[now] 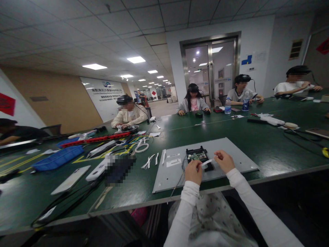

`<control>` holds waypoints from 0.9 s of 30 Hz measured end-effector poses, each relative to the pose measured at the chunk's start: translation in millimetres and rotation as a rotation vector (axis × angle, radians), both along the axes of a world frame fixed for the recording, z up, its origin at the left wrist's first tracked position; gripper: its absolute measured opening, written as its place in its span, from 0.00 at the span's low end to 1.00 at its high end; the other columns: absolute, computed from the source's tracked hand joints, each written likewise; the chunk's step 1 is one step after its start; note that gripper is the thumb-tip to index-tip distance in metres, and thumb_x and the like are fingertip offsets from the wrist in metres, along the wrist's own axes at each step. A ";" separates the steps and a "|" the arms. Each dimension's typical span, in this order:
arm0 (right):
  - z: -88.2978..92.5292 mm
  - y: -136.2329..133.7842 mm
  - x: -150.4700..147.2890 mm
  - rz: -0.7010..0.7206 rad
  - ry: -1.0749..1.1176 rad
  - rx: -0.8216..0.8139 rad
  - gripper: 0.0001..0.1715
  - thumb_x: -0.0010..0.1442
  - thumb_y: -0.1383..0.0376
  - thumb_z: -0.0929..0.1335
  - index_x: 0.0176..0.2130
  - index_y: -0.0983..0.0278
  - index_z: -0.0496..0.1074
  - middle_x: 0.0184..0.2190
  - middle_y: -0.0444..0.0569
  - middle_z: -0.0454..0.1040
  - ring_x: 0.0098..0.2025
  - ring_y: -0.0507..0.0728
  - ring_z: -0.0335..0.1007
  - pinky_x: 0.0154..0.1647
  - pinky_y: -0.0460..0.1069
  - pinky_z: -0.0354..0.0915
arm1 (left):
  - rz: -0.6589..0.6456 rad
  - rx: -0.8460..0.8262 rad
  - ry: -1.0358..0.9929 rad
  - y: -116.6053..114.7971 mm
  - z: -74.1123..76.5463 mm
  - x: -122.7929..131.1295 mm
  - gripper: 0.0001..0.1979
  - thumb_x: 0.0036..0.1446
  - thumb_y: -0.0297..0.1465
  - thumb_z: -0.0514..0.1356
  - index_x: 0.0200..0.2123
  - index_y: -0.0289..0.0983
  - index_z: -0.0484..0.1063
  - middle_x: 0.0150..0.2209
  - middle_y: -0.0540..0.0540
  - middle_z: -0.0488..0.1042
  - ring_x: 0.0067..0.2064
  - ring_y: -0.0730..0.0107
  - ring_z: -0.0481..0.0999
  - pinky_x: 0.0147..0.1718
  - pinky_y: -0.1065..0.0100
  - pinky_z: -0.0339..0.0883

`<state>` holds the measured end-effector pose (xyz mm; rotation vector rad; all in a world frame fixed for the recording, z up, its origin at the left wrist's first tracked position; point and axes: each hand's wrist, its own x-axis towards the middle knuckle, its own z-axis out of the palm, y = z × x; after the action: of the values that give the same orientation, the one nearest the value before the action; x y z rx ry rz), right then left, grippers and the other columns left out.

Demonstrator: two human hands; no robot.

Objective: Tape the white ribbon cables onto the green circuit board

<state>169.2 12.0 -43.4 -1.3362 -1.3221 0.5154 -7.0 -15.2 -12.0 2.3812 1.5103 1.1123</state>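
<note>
My left hand (pixel 193 171) and my right hand (pixel 224 160) are both closed on the two ends of a thin white strip (pixel 207 162), stretched between them just above a grey metal plate (pixel 241 156). Right behind the strip sits a small black open box with a green circuit board (pixel 197 155) inside. Both my sleeves are white. Thin wires run from the box toward the table's near edge.
Loose white strips (pixel 151 160) lie left of the plate on the green table (pixel 269 140). A blue tray (pixel 59 157), a phone (pixel 70 180), cables and a red bar (pixel 95 139) crowd the left. Several people sit around the far side; water bottles (pixel 227 105) stand there.
</note>
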 end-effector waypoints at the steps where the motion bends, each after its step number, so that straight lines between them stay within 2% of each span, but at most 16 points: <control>1: 0.7 -0.8 -0.3 -0.004 -0.018 0.000 0.12 0.44 0.61 0.63 0.31 0.63 0.67 0.23 0.44 0.69 0.26 0.53 0.64 0.31 0.48 0.60 | 0.004 0.002 0.005 -0.1 0.2 0.2 0.08 0.49 0.22 0.50 0.30 0.37 0.67 0.31 0.48 0.69 0.36 0.69 0.67 0.38 0.63 0.61; 10: 3.5 -1.9 -2.1 -0.059 -0.199 -0.036 0.13 0.44 0.61 0.61 0.31 0.64 0.67 0.23 0.44 0.68 0.26 0.52 0.63 0.31 0.47 0.59 | 0.032 -0.008 0.043 0.5 -2.6 0.5 0.10 0.48 0.22 0.51 0.32 0.38 0.69 0.33 0.48 0.69 0.37 0.70 0.67 0.37 0.66 0.61; 27: 4.5 -2.7 -0.7 -0.077 -0.163 -0.042 0.15 0.44 0.59 0.61 0.32 0.64 0.68 0.23 0.44 0.69 0.26 0.52 0.64 0.31 0.47 0.59 | 0.056 -0.055 0.072 -2.4 -0.2 0.8 0.12 0.47 0.21 0.51 0.32 0.39 0.70 0.34 0.49 0.69 0.39 0.69 0.67 0.39 0.65 0.60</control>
<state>168.5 9.2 -38.9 -1.4830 -1.3922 0.3906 -6.2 -17.6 -12.2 2.3808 1.6179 0.9913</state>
